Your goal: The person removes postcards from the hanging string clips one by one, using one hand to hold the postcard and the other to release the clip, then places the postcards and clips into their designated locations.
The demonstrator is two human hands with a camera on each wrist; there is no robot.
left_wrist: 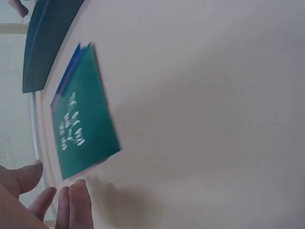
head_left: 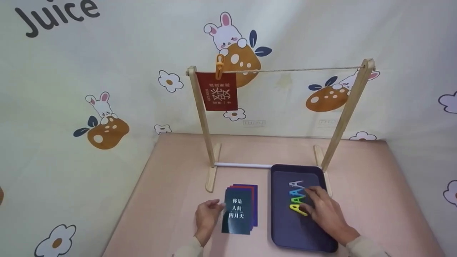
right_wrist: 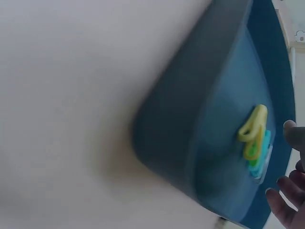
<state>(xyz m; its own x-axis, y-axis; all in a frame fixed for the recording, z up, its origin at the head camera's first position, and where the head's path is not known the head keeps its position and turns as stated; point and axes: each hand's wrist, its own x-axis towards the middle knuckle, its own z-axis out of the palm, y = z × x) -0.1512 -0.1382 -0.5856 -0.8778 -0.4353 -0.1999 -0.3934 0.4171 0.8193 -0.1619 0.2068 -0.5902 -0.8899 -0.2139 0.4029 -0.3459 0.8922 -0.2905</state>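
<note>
Several clothespins lie in a row in a dark tray (head_left: 285,228): a yellow one (head_left: 298,210), a green one (head_left: 297,200), a blue one (head_left: 297,192) and a pale one (head_left: 296,184). My right hand (head_left: 328,210) hovers at their right ends, thumb and fingers apart, pinching nothing. A stack of cards (head_left: 237,210), a dark green one with white characters on top, lies left of the tray. My left hand (head_left: 207,217) is at the stack's left edge with fingers loosely bent; whether a fingertip touches the cards I cannot tell.
Behind stands a wooden frame (head_left: 203,121) with a cord (head_left: 285,69) strung across its top. An orange clothespin (head_left: 220,67) fastens a red card (head_left: 217,92) to the cord's left end. The tray's far end meets the frame's white bottom bar (head_left: 242,165).
</note>
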